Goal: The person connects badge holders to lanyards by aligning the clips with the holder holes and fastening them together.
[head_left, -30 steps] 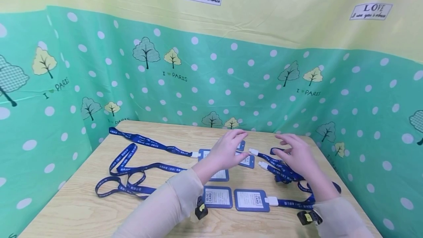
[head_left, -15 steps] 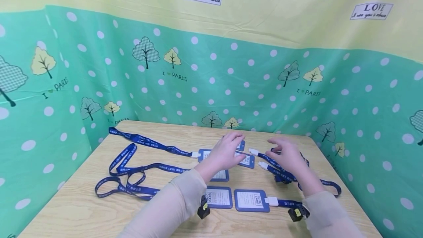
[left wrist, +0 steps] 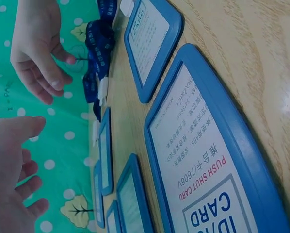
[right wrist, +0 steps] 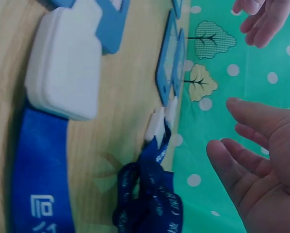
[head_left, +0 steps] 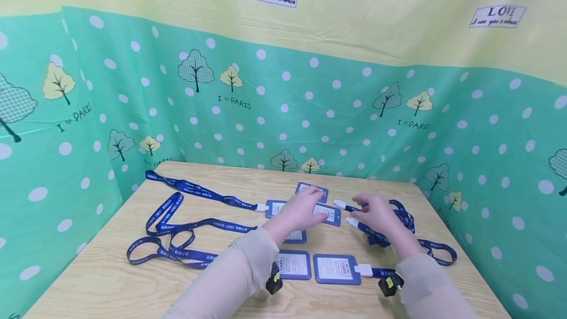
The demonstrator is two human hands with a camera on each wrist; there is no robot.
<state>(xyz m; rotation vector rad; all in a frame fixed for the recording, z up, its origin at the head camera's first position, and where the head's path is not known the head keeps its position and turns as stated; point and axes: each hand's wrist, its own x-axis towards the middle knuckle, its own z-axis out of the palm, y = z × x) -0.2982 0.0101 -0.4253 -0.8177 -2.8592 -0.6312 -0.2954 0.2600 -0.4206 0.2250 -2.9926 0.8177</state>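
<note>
Twelve being the far edge of the surface, we start at nine o'clock: blue lanyards sprawl here, the farthest clipped to its badge, so that looks done! Others run behind the left sleeve, joins hidden. Centre now, and the left hand hovers, grip loosely parted, nothing in it. Towards one o'clock, a far loose badge and a nearer loose badge: unclipped, seemingly what's left! At four, a fastened badge, apparently finished. At two, a pair of white clips lie just beside the loose pair, unattached, and the right hand hangs near, thumb and fingers apart, holding nothing.
</note>
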